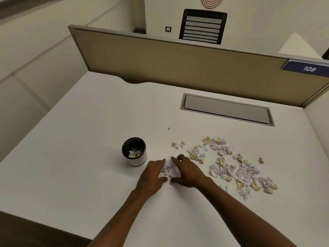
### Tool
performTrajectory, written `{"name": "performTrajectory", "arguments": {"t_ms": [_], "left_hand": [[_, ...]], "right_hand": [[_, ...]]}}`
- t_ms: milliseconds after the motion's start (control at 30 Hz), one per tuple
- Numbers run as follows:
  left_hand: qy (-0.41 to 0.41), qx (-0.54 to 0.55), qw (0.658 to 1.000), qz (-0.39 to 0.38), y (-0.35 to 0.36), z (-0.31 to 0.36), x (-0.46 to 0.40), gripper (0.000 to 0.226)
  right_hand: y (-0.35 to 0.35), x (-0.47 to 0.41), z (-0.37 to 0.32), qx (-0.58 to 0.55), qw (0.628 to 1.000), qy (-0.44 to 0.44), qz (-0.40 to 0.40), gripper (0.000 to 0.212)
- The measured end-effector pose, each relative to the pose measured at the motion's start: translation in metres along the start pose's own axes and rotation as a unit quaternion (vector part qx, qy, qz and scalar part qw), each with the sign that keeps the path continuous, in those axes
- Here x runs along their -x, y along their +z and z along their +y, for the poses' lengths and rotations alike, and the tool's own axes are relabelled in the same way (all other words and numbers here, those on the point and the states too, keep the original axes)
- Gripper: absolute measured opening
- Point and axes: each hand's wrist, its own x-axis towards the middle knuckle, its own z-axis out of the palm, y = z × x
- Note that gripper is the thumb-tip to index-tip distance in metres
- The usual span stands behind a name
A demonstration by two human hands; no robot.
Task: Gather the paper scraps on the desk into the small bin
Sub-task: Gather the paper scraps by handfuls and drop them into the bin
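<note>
Both hands rest on the white surface [89, 175], cupped toward each other around a small pile [169, 168] of white paper scraps. The left hand [153, 175] presses against the pile's left side with fingers stretched forward and the thumb tucked near; the right hand [185, 171] curves around its right side, thumb pointing toward the left thumb. The 2 hands are spread, not closed into a grip, and the thumbs are near each other but apart. Just left of the left hand, slightly farther away, stands the bin [134, 151], a small round cup with a dark mesh inside and a white outer wall; it is upright and holds some white scraps and a bit of yellow at the bottom. To the right of the hands a wide scatter of scraps [229, 163], pale lilac-white and tan, lies loose on the surface. 1 tiny scrap [169, 128] sits alone farther back. Beyond that is a grey cable hatch [226, 109] set flush in the surface, then a tan partition [178, 63] bearing a blue tag reading 109 [308, 68].
</note>
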Motion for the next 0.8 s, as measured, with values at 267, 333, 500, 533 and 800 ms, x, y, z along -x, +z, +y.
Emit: {"name": "performTrajectory", "arguments": {"t_ms": [267, 333, 500, 533, 800], "left_hand": [[0.006, 0.016, 0.999, 0.043, 0.005, 0.021, -0.004, 0.035], [-0.007, 0.034, 0.996, 0.079, 0.009, 0.024, -0.002, 0.028], [-0.064, 0.107, 0.984, 0.127, 0.014, 0.027, 0.004, 0.033], [-0.073, 0.127, 0.981, 0.127, 0.013, 0.027, 0.005, 0.033], [-0.18, 0.254, 0.944, 0.106, -0.014, 0.028, 0.009, 0.022]], "right_hand": [[0.014, -0.005, -0.024, -0.072, 0.995, 0.001, 0.072, 0.026], [0.018, -0.005, -0.026, -0.099, 0.991, 0.014, 0.089, 0.021], [0.021, -0.006, -0.026, -0.152, 0.981, 0.045, 0.111, 0.017], [0.02, -0.006, -0.024, -0.173, 0.978, 0.053, 0.107, 0.02], [-0.009, -0.007, -0.017, -0.455, 0.883, 0.107, -0.04, 0.021]]}}
